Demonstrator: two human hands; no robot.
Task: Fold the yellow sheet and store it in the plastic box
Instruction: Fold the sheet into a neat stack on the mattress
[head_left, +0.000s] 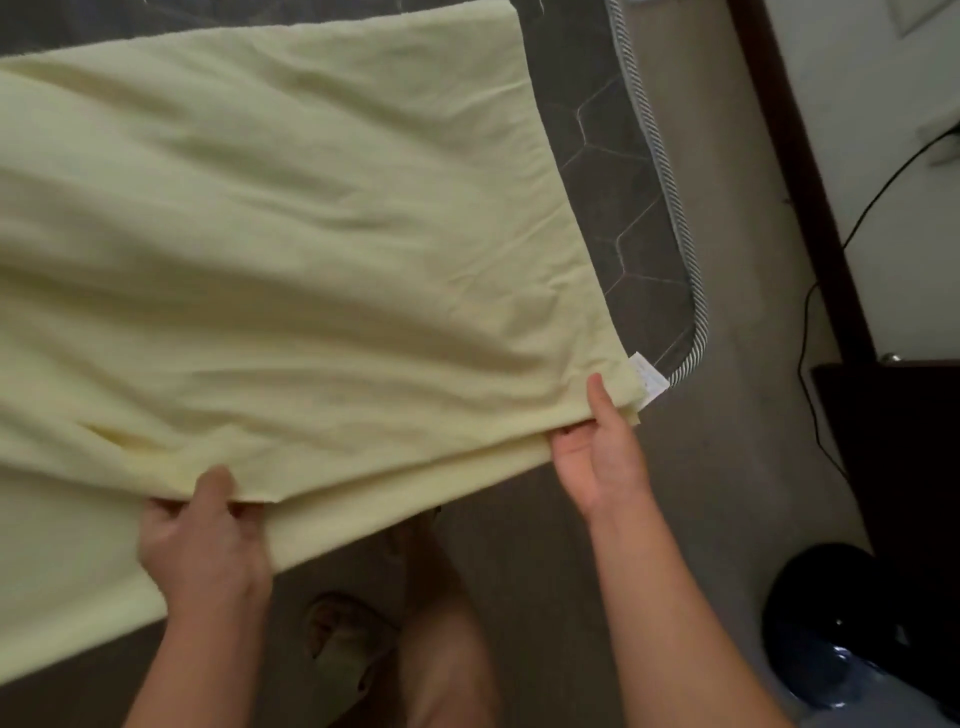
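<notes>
The yellow sheet (270, 249) lies spread over the mattress (623, 197), its near edge lifted off the bed by both hands. The left hand (202, 545) is closed on the near edge, thumb on top and fingers curled under, bunching the cloth. The right hand (597, 462) pinches the near right corner, thumb on top, right beside the white care tag (648, 382).

Risks: the sheet looks doubled at the near edge, so either pinch may catch only the top layer and let the lower one drop, giving a skewed fold. A long flap hangs below the left hand toward the floor (727, 415); it could drag there or get stepped on, as a sandalled foot (343, 629) sits just below it. The cloth is wrinkled, so creases will get folded in unless it is pulled taut.

Edges and room: the mattress's striped piping (670, 208) runs close along the sheet's right edge, with a dark strip of mattress bare between them. The far end of the bed is clear for carrying the fold forward. On the right there is open floor, then a black cable (810, 332) and a dark round object (831, 623) by the wall. The plastic box is not in view.
</notes>
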